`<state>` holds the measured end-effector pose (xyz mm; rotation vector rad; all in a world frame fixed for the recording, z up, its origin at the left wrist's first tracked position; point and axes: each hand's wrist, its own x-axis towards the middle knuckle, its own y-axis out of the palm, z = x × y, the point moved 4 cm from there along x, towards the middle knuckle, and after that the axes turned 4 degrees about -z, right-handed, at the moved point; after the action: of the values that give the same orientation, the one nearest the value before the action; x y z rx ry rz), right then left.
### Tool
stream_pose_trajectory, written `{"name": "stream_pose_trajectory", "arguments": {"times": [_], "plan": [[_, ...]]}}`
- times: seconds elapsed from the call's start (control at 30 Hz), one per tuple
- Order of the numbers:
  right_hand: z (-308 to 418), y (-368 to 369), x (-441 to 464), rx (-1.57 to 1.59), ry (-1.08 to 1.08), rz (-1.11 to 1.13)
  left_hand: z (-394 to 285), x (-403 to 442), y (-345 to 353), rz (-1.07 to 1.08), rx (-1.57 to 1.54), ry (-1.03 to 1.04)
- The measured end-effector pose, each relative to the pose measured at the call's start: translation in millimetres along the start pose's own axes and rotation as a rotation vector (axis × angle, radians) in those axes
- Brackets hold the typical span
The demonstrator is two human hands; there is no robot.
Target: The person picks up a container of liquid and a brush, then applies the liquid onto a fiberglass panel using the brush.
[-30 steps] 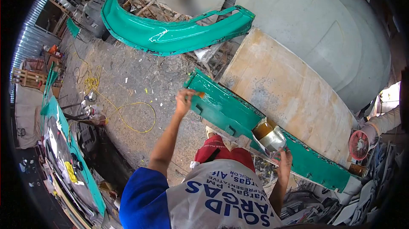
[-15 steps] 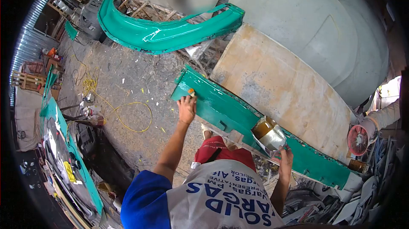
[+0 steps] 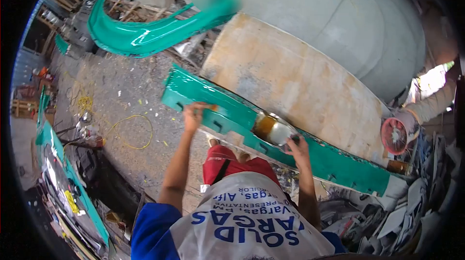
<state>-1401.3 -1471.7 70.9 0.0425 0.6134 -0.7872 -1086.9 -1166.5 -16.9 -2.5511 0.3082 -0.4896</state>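
Note:
My left hand (image 3: 193, 114) is closed around a small paintbrush (image 3: 213, 108), its orange-brown tip pointing right over the long green panel (image 3: 334, 164). The panel's surface is glossy near its left end. A shiny metal container (image 3: 280, 133) holding amber liquid is tilted over the middle of the panel. My right hand (image 3: 299, 147) grips this container by its right rim; whether its base touches the panel I cannot tell.
A large tan board (image 3: 295, 76) lies just beyond the panel. Behind it stand big pale curved shells (image 3: 339, 22). A curved green piece (image 3: 145, 35) lies upper left. A red round fan (image 3: 395, 134) is at right, and a yellow cord (image 3: 131, 146) lies on the floor.
The view has shifted, moving the scene left and up. My left hand has moved rightward along the panel, and the brush has turned to point right. The container remains in my right hand.

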Motion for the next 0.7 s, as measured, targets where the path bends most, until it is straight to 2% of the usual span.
{"name": "stream_pose_trajectory", "arguments": {"times": [0.03, 0.13, 0.2, 0.23, 0.3, 0.37, 0.4, 0.47, 0.53, 0.63, 0.7], "plan": [[-6, -1, 7, -0.029, -0.018, 0.019, 20, 5, -6, -0.049, 0.111, 0.100], [-4, 2, 13, -0.062, -0.056, -0.006, -33, 10, -12, -0.007, 0.190, 0.007], [-6, -1, 17, -0.067, -0.078, -0.016, -66, -5, 3, 0.035, -0.206, -0.020], [-14, 0, 23, -0.121, -0.142, -0.037, -96, -14, 15, 0.130, -0.307, -0.033], [-13, 5, 22, -0.160, -0.207, -0.050, -147, -30, 42, 0.276, -0.285, 0.174], [8, 10, 9, -0.147, -0.079, 0.039, -169, -45, 68, 0.372, -0.234, 0.308], [4, 14, 12, -0.142, -0.084, 0.055, -170, -49, 74, 0.364, -0.219, 0.307], [-10, 12, 15, -0.113, -0.155, -0.012, -158, -54, 86, 0.434, -0.211, 0.181], [-13, 11, 15, -0.070, -0.145, -0.002, -144, -49, 77, 0.399, -0.247, 0.134], [-18, 2, 14, -0.136, -0.177, -0.038, -104, -40, 54, 0.329, -0.509, -0.306], [-21, -5, 12, -0.125, -0.181, -0.053, -74, -31, 45, 0.313, -0.424, -0.366]]}}
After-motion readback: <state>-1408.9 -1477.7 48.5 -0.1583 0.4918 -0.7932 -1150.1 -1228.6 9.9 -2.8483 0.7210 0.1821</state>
